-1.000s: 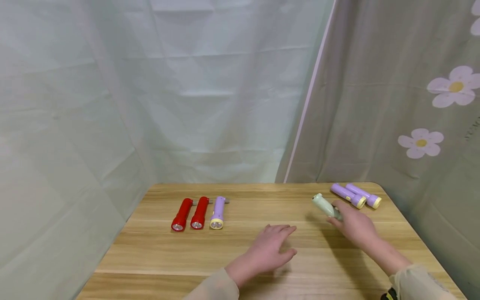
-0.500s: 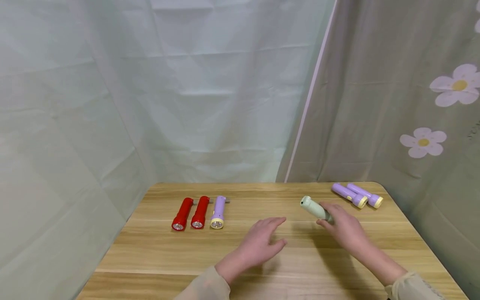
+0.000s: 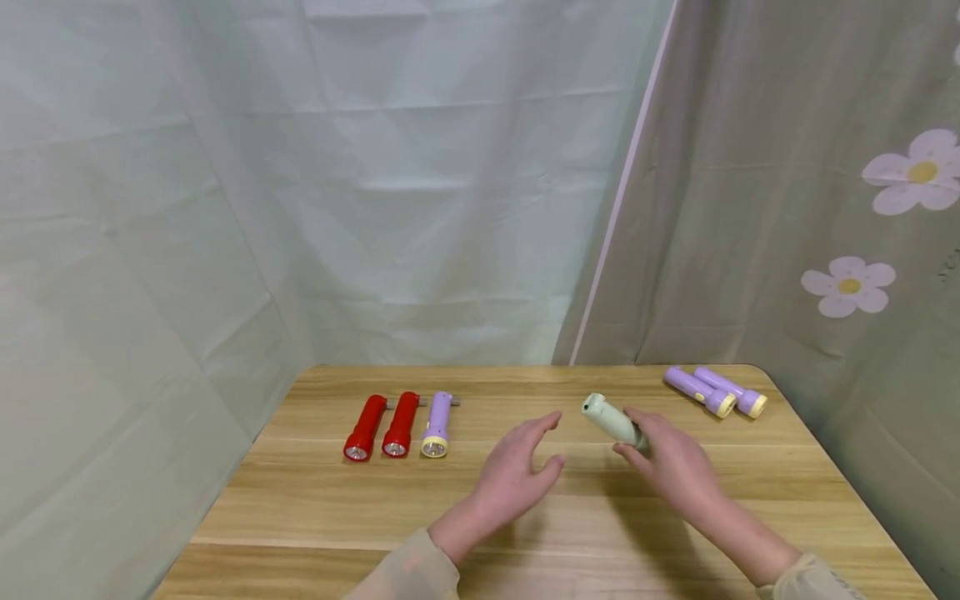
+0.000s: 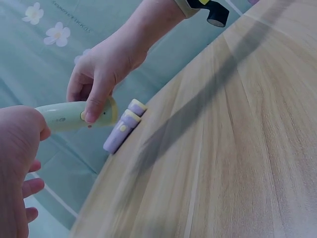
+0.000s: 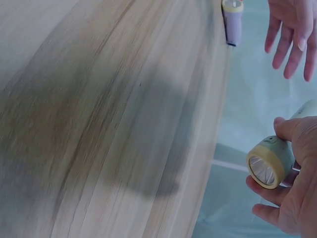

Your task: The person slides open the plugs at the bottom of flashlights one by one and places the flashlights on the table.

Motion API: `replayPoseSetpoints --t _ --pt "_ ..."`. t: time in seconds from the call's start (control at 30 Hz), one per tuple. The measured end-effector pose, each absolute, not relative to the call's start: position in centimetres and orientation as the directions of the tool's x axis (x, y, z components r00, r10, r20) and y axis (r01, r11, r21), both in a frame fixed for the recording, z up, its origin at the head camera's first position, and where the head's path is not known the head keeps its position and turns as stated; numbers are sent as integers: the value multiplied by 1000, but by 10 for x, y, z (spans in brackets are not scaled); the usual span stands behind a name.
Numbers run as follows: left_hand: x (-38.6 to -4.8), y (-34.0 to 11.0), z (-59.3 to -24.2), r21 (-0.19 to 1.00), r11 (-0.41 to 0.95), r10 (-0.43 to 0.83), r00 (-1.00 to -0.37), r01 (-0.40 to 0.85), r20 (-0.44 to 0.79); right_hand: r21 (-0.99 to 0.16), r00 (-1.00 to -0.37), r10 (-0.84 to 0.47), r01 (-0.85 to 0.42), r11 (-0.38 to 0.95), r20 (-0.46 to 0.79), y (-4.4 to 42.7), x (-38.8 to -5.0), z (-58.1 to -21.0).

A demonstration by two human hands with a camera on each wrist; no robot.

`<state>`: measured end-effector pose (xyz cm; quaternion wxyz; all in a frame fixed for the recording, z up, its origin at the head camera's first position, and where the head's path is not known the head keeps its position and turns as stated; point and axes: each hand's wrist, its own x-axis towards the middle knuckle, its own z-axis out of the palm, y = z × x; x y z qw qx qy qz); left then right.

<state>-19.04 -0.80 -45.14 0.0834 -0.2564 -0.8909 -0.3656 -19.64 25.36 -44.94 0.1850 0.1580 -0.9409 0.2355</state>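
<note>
My right hand (image 3: 678, 462) grips a pale green flashlight (image 3: 611, 419) above the table, its tail end tilted up toward the left. The right wrist view shows the yellow-rimmed lens (image 5: 264, 171) of this flashlight, with fingers curled round the head. In the left wrist view the right thumb lies by the yellow switch (image 4: 83, 116). My left hand (image 3: 506, 471) hovers left of the flashlight, fingers extended and thumb apart, holding nothing. A gap separates it from the flashlight's tail in the head view.
Two red flashlights (image 3: 365, 427) and a purple flashlight (image 3: 437, 417) lie in a row at the table's left. At the back right corner lie two purple flashlights (image 3: 692, 387) side by side. Curtains (image 3: 450, 208) hang behind the wooden table (image 3: 300, 508).
My right hand has carried the green flashlight leftward from near the purple pair. The left hand has shifted slightly left and turned, its fingers spread toward the flashlight.
</note>
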Motion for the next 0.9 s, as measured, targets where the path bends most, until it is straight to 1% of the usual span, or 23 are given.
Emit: replayPoseSetpoints --t 0.17,0.43,0.6,0.77,0.9 --pt "-191 -7 -450 626 594 369 -862 506 347 -403 -884 -198 -380 833 425 245 -194 -448" --pt "-192 -3 -447 688 553 298 -882 471 365 -431 -889 -185 -374 822 418 232 -192 -445" --pt "-193 -1 -444 731 517 259 -896 445 361 -429 -895 -180 -362 828 407 226 -191 -444" --pt "-196 0 -445 732 510 233 -892 451 388 -415 -891 -184 -365 833 414 222 -190 -443" --pt "-196 1 -445 742 505 218 -897 441 384 -390 -882 -190 -373 842 432 219 -189 -443"
